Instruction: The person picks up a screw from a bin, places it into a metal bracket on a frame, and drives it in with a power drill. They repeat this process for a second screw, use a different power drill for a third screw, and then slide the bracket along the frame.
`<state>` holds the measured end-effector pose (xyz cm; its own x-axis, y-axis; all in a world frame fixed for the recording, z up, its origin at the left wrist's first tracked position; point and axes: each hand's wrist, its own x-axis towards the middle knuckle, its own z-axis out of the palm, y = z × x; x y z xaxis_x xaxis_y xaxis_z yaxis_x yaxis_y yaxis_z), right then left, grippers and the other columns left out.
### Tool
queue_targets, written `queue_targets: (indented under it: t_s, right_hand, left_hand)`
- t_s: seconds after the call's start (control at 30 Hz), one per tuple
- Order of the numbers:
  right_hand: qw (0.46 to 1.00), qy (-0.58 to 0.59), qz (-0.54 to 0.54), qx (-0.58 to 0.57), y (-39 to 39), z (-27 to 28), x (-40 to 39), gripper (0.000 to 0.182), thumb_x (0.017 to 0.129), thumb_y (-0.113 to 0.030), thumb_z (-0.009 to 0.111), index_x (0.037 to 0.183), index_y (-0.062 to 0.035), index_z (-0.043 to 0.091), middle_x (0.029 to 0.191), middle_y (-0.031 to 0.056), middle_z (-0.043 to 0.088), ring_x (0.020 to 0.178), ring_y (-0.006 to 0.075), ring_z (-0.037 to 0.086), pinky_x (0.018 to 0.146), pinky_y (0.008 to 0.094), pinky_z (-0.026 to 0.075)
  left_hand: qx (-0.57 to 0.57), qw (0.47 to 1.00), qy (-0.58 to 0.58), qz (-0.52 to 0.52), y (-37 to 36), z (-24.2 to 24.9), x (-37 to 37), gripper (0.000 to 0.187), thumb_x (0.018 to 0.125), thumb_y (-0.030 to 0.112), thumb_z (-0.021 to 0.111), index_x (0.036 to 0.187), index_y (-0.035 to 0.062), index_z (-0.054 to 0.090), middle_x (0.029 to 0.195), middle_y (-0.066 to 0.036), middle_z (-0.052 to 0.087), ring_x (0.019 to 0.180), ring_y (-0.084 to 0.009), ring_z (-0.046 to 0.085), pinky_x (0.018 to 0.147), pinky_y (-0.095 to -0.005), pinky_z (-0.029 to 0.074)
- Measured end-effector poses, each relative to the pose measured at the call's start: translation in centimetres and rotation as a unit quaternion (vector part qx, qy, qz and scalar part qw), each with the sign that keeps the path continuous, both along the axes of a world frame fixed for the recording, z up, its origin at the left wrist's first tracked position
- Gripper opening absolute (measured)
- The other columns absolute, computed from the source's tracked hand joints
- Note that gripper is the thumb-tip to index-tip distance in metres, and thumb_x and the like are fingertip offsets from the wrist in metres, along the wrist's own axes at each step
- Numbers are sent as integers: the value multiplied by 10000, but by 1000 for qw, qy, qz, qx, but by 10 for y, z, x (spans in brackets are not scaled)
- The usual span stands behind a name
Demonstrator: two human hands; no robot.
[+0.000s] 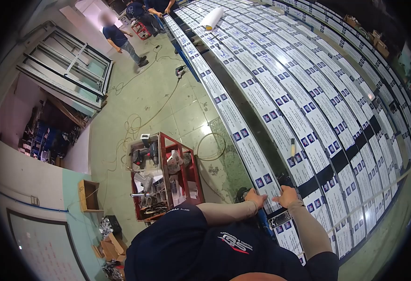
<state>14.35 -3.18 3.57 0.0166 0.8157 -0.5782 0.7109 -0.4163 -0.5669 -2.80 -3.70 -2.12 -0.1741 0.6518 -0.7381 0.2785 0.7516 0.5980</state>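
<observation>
Resting on the nearest labelled profile (243,136), left hand (256,197) and right hand (287,195) lie flat, fingers apparently spread, gripping nothing. Beyond the fingers, profiles lie aligned along the tabletop (187,56); a film roll (212,18) lies far beyond. Remaining work cannot be judged.

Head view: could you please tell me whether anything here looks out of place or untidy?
Cables trail in loose loops across the floor between the red tool cart and the long wrapped profiles. A paper roll lies askew across those profiles.
</observation>
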Motion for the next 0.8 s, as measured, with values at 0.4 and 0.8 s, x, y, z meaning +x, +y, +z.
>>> queue_targets:
  t_s: [0.4, 0.8]
  right_hand:
    - [989, -53, 135, -4, 10, 7, 10, 390, 777, -357, 749, 931, -9, 667, 900, 198, 689, 883, 355, 667, 804, 425, 519]
    - [996, 64, 40, 45, 3, 124, 20, 357, 903, -301, 632, 801, 35, 571, 703, 150, 602, 658, 214, 588, 616, 368, 465]
  left_hand:
    - [67, 996, -8, -60, -6, 38, -12, 353, 804, 261, 705, 1018, -3, 609, 925, -161, 687, 860, -258, 676, 752, -364, 524]
    - [89, 963, -233, -102, 11, 118, -28, 351, 927, 319, 638, 1059, 7, 545, 909, -64, 623, 767, -136, 598, 668, -298, 508]
